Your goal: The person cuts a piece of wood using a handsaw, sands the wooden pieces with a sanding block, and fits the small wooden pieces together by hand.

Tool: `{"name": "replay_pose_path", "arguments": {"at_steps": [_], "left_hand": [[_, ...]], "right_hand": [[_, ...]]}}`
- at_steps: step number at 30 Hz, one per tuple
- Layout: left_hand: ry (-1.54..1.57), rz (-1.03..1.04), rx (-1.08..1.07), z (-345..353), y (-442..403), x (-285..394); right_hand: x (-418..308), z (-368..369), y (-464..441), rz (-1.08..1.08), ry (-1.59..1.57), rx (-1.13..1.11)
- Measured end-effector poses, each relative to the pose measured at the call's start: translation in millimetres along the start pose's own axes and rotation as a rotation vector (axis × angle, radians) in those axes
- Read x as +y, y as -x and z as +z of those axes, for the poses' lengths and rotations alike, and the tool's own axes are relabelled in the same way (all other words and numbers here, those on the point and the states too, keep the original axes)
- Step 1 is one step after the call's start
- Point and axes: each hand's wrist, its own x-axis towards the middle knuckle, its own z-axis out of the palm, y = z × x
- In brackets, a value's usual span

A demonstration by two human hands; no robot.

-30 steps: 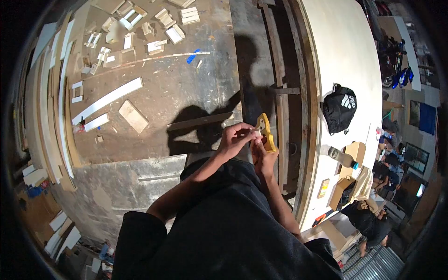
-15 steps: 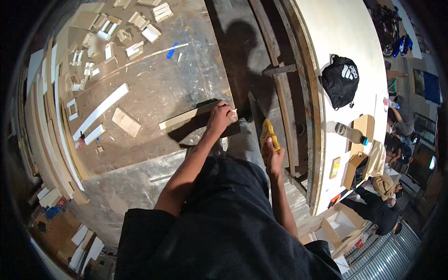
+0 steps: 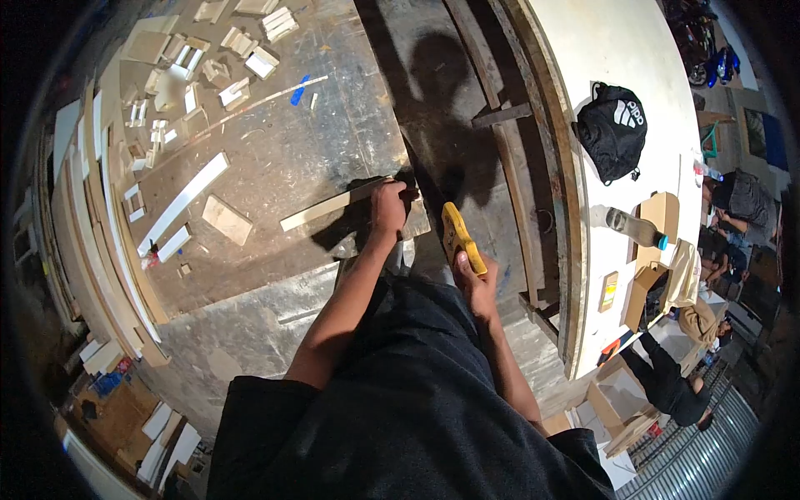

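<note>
My left hand [image 3: 388, 208] is closed around the near end of a narrow wooden strip [image 3: 329, 209], pressing it down at the corner of the brown worktable [image 3: 283, 158]. The strip's other end reaches left across the tabletop. In my right hand [image 3: 477, 283] is the yellow handle of a handsaw [image 3: 458, 237], held just off the table's right edge. Its thin blade seems to run forward and left toward the table edge, but it is dark and hard to make out against the shadow. My left fingertips are partly in shadow.
Small wooden assemblies [image 3: 235, 93], a long pale board [image 3: 185, 200] and a rectangular block [image 3: 227, 219] lie on the worktable. To the right, a pale table [image 3: 587, 242] bears a black bag [image 3: 611, 133], a bottle [image 3: 635, 227] and a cardboard box [image 3: 658, 218]. People [image 3: 677, 392] are beyond it.
My right hand has brought the handsaw left, closer to the table edge, and its handle has tilted. My left hand has shifted slightly left on the strip. The view has turned a little.
</note>
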Motion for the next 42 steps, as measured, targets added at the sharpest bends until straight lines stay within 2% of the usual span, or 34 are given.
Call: {"name": "replay_pose_path", "arguments": {"at_steps": [8, 10, 11, 14, 16, 17, 19, 20, 22, 23, 29, 32, 36, 39, 41, 42], "left_hand": [[0.053, -0.006, 0.125, 11, -2, -18], [0.002, -0.027, -0.007, 4, -8, -17], [0.003, -0.030, -0.003, 1, -7, -15], [0.178, -0.027, -0.074, -6, -6, -5], [0.316, 0.017, -0.083, 2, -4, -21], [0.315, 0.018, -0.082, 7, -7, -26], [-0.061, 0.041, -0.057, 12, -8, -32], [-0.065, 0.031, -0.064, 15, -6, -35], [0.012, -0.053, 0.069, 18, -4, -31], [0.008, -0.024, 0.083, 18, -4, -28], [0.055, -0.106, 0.102, 5, -5, -4], [-0.005, 0.002, 0.091, 5, -7, -12], [0.014, 0.029, 0.131, 10, -9, -18], [-0.026, 0.067, 0.095, 15, -12, -38], [0.198, 0.085, -0.079, -7, -11, -17], [0.201, 0.080, -0.079, -9, -9, -11]], "right_hand": [[-15, 10, -1, 0.031, 0.107, 0.014], [-28, 16, -4, 0.047, 0.104, 0.027], [-37, 17, -8, 0.076, 0.111, 0.034], [-50, 24, -12, 0.103, 0.129, 0.064], [-52, 29, -10, 0.075, 0.295, 0.107], [-52, 27, -10, 0.073, 0.294, 0.106], [-46, 21, -6, 0.069, 0.170, 0.094], [-41, 19, -5, 0.082, 0.168, 0.092], [-31, 15, -1, 0.053, 0.212, 0.152], [-31, 8, -5, 0.071, 0.258, 0.076], [-32, 13, -7, 0.046, 0.270, 0.025], [-32, 13, -5, 0.070, 0.240, 0.036], [-33, 13, -9, 0.079, 0.291, 0.018], [-56, 22, -12, 0.075, 0.324, 0.017], [-68, 23, -13, 0.131, 0.344, -0.028], [-66, 23, -13, 0.135, 0.349, -0.030]]}}
